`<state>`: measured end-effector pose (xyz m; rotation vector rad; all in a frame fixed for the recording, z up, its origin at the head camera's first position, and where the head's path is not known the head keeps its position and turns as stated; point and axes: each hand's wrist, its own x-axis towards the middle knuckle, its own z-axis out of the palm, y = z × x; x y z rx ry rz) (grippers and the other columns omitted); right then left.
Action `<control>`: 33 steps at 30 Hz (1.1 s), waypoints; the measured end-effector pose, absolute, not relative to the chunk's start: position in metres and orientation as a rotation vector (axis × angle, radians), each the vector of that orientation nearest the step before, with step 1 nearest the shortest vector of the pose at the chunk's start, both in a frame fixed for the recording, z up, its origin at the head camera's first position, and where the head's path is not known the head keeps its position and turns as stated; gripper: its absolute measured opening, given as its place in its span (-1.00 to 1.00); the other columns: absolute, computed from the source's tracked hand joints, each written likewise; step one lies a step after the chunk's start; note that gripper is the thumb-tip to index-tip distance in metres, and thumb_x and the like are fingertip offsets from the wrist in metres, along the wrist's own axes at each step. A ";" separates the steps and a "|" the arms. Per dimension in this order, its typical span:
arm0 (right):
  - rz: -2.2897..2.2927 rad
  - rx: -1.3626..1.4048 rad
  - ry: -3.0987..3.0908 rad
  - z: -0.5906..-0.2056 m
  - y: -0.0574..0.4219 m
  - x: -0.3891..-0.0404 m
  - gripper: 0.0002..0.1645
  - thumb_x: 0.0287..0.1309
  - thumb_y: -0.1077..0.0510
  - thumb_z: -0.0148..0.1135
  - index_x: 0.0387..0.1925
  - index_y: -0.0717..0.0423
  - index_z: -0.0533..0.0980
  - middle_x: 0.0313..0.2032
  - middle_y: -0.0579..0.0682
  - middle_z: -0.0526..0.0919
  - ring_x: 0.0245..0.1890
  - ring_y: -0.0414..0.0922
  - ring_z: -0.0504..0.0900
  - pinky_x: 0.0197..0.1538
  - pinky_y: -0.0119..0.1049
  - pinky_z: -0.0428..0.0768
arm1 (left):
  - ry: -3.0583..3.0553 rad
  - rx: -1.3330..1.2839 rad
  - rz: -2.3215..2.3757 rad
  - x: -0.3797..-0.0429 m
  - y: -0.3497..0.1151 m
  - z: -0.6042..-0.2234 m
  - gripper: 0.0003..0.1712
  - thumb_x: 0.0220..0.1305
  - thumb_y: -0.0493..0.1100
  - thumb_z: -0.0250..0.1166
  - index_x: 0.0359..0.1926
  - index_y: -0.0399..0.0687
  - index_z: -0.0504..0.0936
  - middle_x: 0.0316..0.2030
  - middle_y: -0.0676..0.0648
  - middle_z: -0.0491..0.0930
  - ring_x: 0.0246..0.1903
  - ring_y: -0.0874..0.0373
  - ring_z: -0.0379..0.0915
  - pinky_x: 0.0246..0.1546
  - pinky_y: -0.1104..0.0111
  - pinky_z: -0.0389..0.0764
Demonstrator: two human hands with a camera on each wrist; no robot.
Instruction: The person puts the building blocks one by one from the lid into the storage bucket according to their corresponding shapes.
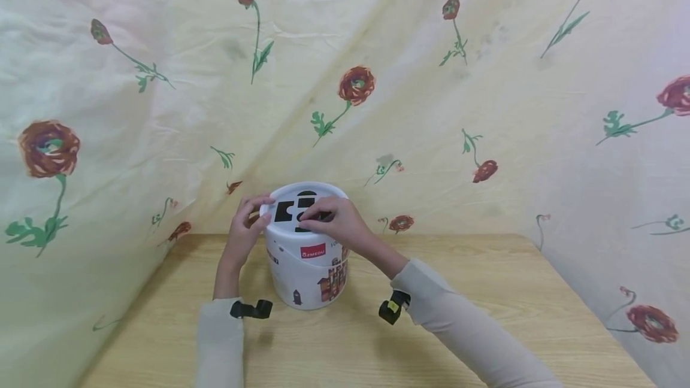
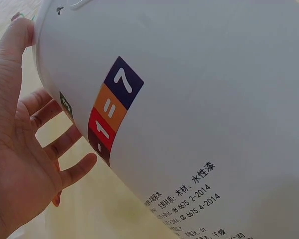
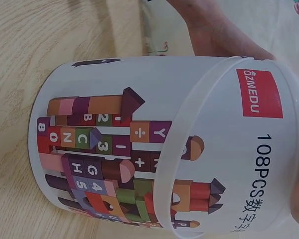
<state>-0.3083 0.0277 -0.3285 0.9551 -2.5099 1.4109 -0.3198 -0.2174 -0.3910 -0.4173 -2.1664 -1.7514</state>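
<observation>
A white bucket (image 1: 307, 268) with printed toy blocks and a red label stands upright. Its white lid (image 1: 286, 191) has several dark shaped cutouts. At the bucket's left rim, my left hand (image 1: 245, 226) rests its thumb and fingertips. In the left wrist view the fingers of that left hand (image 2: 27, 144) are spread, lightly bent, along the bucket's side. My right hand (image 1: 339, 217) is over the lid's right part, thumb and forefinger close together at a cutout near the middle. Whether something small is between those fingertips I cannot tell.
The bucket stands on a light wooden table (image 1: 323, 352), near its back edge. A flower-printed cloth (image 1: 409, 130) hangs behind and on both sides. The bucket's white plastic handle (image 3: 177, 149) hangs down across its front. Black cameras are strapped at both wrists.
</observation>
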 end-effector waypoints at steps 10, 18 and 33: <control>1.446 0.960 -2.502 -0.328 0.027 -0.309 -0.75 0.17 0.14 0.46 -0.10 0.05 0.73 -0.15 -0.06 0.79 -0.14 -0.17 0.69 -0.07 -0.34 0.67 | -2.139 -0.432 -1.728 -0.326 -0.221 -0.398 -0.57 0.44 -0.13 0.17 0.25 -0.15 0.54 0.28 -0.11 0.33 0.24 0.07 0.28 0.21 0.30 0.45; 1.436 0.968 -2.517 -0.327 0.027 -0.311 -0.68 0.17 0.11 0.46 -0.04 0.08 0.70 -0.13 -0.04 0.76 -0.10 -0.13 0.69 0.01 -0.23 0.68 | -2.196 -0.412 -1.713 -0.331 -0.223 -0.398 -0.54 0.47 -0.11 0.11 0.32 -0.11 0.51 0.35 -0.10 0.30 0.23 0.04 0.25 0.11 0.33 0.47; 1.307 0.941 -2.448 -0.306 0.063 -0.323 -0.61 0.25 0.03 0.39 0.07 0.07 0.66 0.04 0.00 0.73 0.10 -0.04 0.63 0.24 0.04 0.54 | -2.190 -0.297 -1.682 -0.326 -0.220 -0.385 -0.48 0.49 -0.08 0.13 0.41 -0.01 0.45 0.43 -0.10 0.33 0.33 -0.08 0.24 0.40 -0.10 0.28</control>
